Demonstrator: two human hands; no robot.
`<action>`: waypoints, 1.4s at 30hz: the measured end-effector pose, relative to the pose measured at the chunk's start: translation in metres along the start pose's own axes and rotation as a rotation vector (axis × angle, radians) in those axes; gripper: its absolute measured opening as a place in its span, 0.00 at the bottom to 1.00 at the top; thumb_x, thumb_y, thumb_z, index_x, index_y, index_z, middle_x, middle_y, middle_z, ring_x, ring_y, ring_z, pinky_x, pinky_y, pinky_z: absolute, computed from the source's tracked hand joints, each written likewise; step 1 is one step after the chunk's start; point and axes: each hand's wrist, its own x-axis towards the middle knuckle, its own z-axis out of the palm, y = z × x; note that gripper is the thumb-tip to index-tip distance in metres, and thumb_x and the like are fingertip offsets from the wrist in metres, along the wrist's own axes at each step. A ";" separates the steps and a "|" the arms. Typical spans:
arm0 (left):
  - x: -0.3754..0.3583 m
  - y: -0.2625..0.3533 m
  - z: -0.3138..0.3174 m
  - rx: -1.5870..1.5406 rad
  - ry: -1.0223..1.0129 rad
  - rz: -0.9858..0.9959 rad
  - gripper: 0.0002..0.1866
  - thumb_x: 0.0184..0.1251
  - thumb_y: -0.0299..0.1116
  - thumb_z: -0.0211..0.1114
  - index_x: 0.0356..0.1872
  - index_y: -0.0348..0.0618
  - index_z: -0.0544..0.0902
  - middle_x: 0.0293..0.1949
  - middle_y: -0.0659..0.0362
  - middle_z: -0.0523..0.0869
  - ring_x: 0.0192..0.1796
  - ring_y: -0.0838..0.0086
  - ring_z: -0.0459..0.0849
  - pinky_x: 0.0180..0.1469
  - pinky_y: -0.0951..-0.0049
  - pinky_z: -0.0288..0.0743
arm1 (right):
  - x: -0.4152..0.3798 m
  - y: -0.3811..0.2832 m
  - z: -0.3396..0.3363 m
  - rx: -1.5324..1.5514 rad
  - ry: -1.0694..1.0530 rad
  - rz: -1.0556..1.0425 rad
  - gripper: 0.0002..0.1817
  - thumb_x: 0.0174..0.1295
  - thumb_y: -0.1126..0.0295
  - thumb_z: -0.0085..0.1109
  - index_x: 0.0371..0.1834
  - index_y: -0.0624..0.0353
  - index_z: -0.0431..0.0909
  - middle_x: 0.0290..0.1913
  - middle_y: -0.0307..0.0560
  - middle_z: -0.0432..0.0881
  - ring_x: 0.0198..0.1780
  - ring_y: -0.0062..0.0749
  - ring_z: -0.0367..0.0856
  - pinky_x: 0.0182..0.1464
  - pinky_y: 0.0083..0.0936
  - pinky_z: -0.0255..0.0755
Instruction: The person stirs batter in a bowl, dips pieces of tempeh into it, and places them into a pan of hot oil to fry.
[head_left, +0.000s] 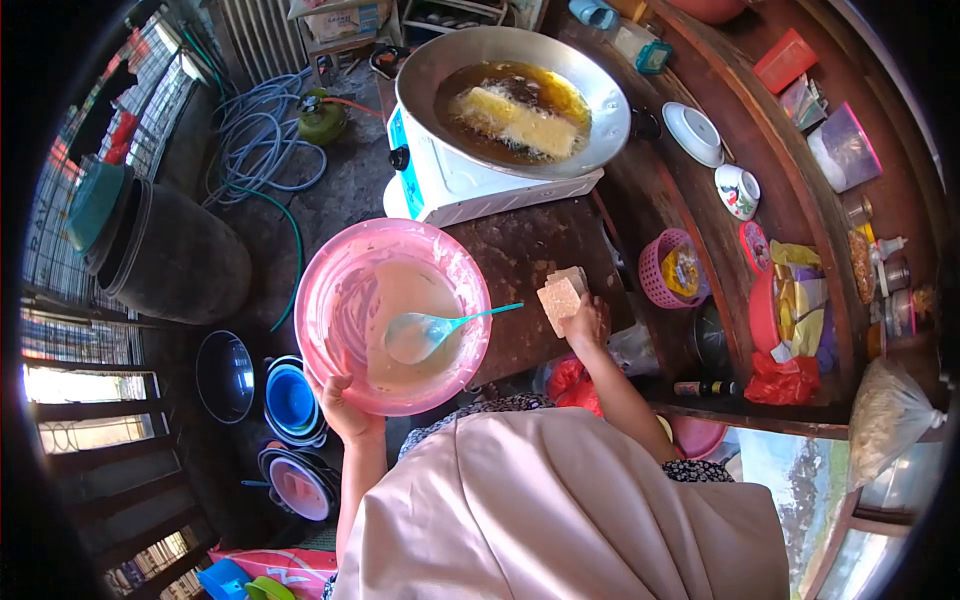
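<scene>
My left hand [350, 405] grips the lower rim of a pink basin [312, 290] with pale batter inside. A turquoise ladle [425, 335] rests in the batter, its handle over the right rim. To the right, my right hand [588, 325] holds a few flat, pale tempeh slices [562, 298] above the dark wooden table [510, 240]; its fingertips are partly hidden. Beyond the basin, a large metal wok [420, 85] sits on a white stove [480, 192]. Battered pieces [520, 122] fry in its bubbling oil.
At the right are shelves with a pink basket [655, 270], bowls [738, 192] and containers. A dark barrel [185, 255], coiled hose [250, 140] and green gas cylinder [321, 121] stand at the left. Blue tubs [290, 398] lie below the barrel.
</scene>
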 end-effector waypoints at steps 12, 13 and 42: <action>0.016 -0.003 -0.007 -0.081 -0.058 -0.009 0.39 0.36 0.22 0.51 0.62 0.44 0.61 0.56 0.52 0.70 0.60 0.58 0.69 0.61 0.59 0.66 | 0.007 0.030 -0.030 0.509 -0.007 -0.269 0.19 0.53 0.65 0.61 0.45 0.64 0.71 0.40 0.64 0.79 0.45 0.58 0.77 0.44 0.41 0.70; 0.013 0.002 0.005 -0.066 -0.056 0.024 0.38 0.36 0.22 0.51 0.61 0.44 0.63 0.56 0.53 0.70 0.60 0.59 0.69 0.61 0.60 0.66 | 0.001 0.014 -0.063 0.599 -0.034 -0.300 0.19 0.55 0.67 0.60 0.46 0.65 0.70 0.39 0.65 0.78 0.45 0.58 0.77 0.43 0.38 0.71; 0.033 0.031 0.035 -0.088 -0.371 -0.053 0.38 0.35 0.19 0.50 0.59 0.43 0.66 0.53 0.54 0.73 0.56 0.65 0.72 0.58 0.69 0.67 | -0.045 -0.134 -0.234 -0.118 0.336 -1.187 0.13 0.54 0.66 0.57 0.42 0.54 0.77 0.28 0.43 0.72 0.34 0.36 0.75 0.36 0.32 0.69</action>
